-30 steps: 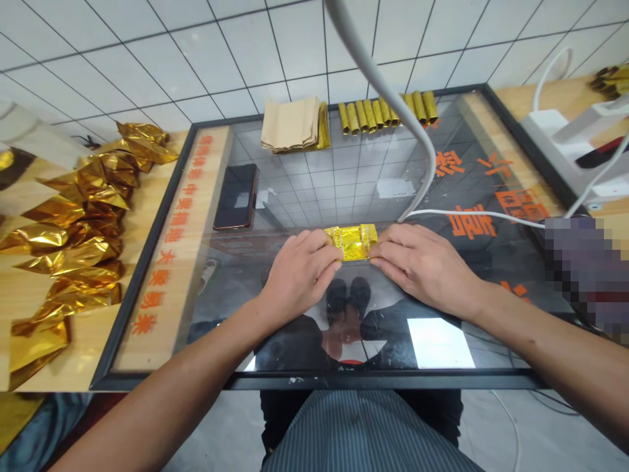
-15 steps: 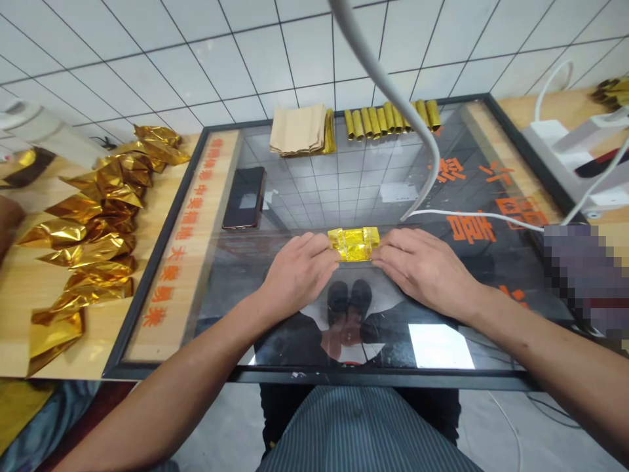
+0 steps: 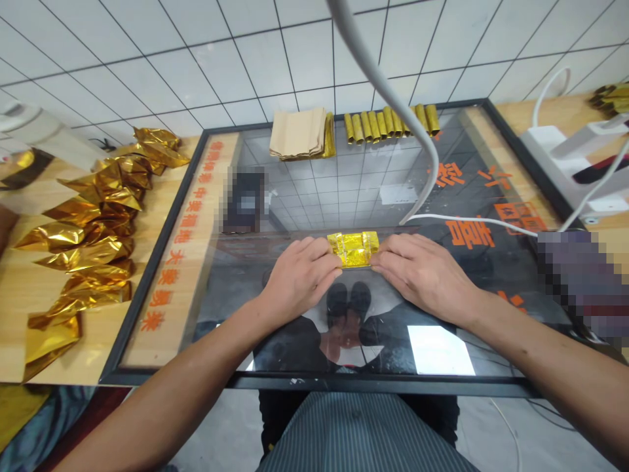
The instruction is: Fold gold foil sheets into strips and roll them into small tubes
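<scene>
A small folded gold foil packet (image 3: 354,248) lies on the glass tabletop (image 3: 304,196) in front of me. My left hand (image 3: 299,275) pinches its left end with curled fingers. My right hand (image 3: 422,270) presses and grips its right end, fingers bent over the foil. Both hands rest on the glass with the packet stretched between them.
A heap of crumpled gold foil pieces (image 3: 93,223) lies on the wooden surface at left. At the far edge sit a stack of tan paper (image 3: 297,133) and a row of gold foil rolls (image 3: 388,121). A white cable (image 3: 393,98) hangs across. A dark blurred device (image 3: 243,200) lies left of centre.
Both hands stay on the foil packet with only slight finger shifts. The view has drifted a little.
</scene>
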Demonstrator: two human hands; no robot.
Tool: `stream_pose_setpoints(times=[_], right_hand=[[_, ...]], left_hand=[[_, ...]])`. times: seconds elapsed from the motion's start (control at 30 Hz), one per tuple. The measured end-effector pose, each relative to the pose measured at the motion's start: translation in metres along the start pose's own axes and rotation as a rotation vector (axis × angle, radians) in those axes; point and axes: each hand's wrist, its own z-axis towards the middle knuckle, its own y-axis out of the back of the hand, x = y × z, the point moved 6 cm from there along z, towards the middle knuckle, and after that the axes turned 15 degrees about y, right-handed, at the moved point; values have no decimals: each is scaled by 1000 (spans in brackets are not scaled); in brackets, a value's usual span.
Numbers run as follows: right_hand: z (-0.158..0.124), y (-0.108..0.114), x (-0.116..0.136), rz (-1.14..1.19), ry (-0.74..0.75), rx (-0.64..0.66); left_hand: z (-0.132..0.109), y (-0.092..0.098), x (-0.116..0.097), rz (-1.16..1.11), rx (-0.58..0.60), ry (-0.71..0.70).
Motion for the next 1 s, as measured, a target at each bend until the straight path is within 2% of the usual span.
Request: stream_pose_setpoints(times=[0.3,0.6,0.83,1.0], right_hand=[[1,-1,-1,3,-16,-10],[2,-1,-2,69,-36,-7],[6,-4,-5,117,-144,1],[10,-4,-5,134,-212,7]], left_hand=[[3,-4,-2,-120,30,99],[5,-2,-5,-137,87,197],[9,0,-4,-227,127,342],[13,0,-5,-225,147,390]])
